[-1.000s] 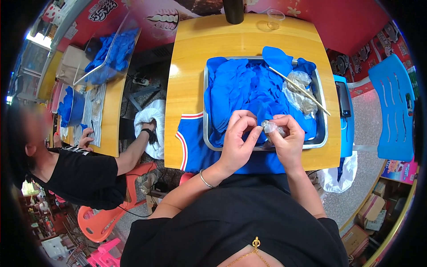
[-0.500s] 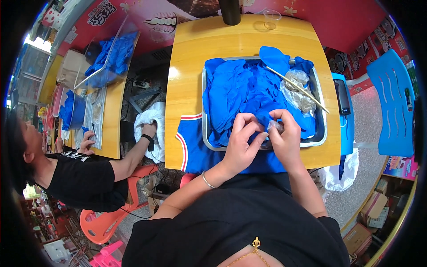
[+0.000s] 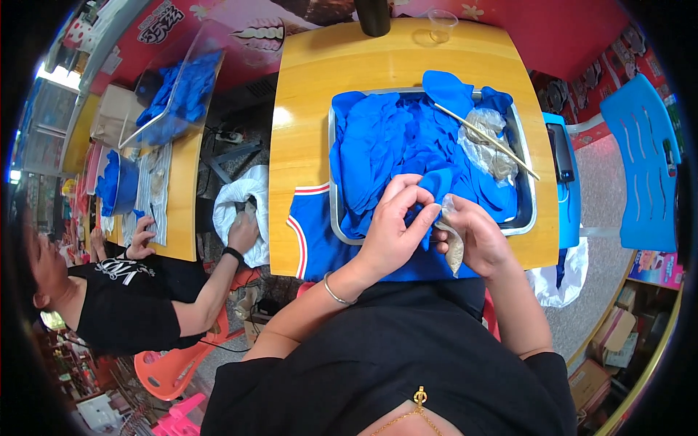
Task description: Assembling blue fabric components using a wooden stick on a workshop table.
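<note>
Over the near edge of a metal tray [image 3: 532, 195], my left hand [image 3: 396, 229] pinches a soft, flat blue piece [image 3: 438, 182] between thumb and fingers. Close against it, my right hand [image 3: 478, 234] grips a small clear plastic bag [image 3: 454, 251] with brownish, grainy contents, whose filled end hangs below the fingers. Whether the bag's upper end touches the blue piece is hidden by my fingers. Many similar blue pieces [image 3: 371, 149] heap up in the tray. At its right side lie clear bags of brownish stuff [image 3: 502, 167], with a thin wooden stick [image 3: 487, 142] slanting across them.
Blue cloth with red-and-white trim [image 3: 309, 232] lies under the tray on the wooden table [image 3: 305, 94]. A clear cup [image 3: 442, 27] stands at the far edge. To the left, a co-worker [image 3: 123, 305] reaches into a white sack [image 3: 254, 189]. A blue chair [image 3: 640, 160] stands right.
My right hand has turned and moved slightly right and down, bringing the bag's filled end into sight. My left hand stays close to its place. The co-worker's arm has shifted at the sack.
</note>
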A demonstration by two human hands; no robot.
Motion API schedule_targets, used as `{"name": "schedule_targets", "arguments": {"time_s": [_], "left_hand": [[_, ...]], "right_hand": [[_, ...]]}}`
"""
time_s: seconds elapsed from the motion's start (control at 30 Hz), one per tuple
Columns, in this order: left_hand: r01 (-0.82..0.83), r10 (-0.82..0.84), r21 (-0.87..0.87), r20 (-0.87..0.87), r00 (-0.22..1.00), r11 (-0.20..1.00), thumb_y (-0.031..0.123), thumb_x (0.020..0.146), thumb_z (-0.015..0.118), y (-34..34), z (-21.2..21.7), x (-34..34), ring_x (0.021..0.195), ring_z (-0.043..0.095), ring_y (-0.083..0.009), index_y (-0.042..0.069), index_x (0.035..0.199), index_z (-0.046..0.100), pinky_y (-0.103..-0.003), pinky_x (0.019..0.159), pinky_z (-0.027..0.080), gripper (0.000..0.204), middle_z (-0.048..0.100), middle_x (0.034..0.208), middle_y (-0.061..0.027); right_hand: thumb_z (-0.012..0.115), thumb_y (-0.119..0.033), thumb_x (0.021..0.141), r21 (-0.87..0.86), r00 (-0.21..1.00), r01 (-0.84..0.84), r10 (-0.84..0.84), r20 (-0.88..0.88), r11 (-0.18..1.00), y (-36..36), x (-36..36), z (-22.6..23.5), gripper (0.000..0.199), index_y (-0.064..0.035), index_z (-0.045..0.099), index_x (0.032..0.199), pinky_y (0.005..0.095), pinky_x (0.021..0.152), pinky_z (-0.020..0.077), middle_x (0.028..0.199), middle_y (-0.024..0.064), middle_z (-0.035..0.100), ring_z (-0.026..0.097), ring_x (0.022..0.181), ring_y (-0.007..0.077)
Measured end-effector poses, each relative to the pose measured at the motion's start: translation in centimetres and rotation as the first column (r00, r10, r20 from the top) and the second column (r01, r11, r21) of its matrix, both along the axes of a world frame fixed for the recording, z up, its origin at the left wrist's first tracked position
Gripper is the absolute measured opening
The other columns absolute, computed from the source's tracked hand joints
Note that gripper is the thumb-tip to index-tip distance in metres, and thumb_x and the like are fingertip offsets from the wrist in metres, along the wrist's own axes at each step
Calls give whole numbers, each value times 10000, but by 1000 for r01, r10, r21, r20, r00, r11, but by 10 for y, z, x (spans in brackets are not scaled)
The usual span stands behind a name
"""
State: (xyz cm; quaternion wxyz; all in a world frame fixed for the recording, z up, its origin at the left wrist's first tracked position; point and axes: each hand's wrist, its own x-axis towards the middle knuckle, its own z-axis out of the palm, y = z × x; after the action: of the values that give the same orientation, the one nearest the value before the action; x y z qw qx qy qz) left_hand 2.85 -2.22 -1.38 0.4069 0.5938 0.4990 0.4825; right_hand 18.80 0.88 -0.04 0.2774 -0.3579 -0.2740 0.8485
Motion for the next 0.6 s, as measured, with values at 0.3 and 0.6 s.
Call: {"name": "schedule_targets", "arguments": {"time_s": [0.3,0.6], "left_hand": [[150,-8,-217,544,839,964,-10,823,582,-4,-18,18,827,504,-68,49,1019,490,-162,694,427,224,448,942,-36],[352,152,-398,816,557,847,-42,789,619,2,-20,34,829,594,-118,89,1064,442,-219,686,488,352,601,927,-45]], "right_hand": [[570,-47,766,643,706,-466,-182,685,608,16,12,34,271,-11,463,1012,330,599,485,834,149,596,623,717,237],[572,-78,747,535,506,-837,-211,836,116,45,8,82,152,-14,530,878,427,680,463,793,177,560,573,760,373]]}}
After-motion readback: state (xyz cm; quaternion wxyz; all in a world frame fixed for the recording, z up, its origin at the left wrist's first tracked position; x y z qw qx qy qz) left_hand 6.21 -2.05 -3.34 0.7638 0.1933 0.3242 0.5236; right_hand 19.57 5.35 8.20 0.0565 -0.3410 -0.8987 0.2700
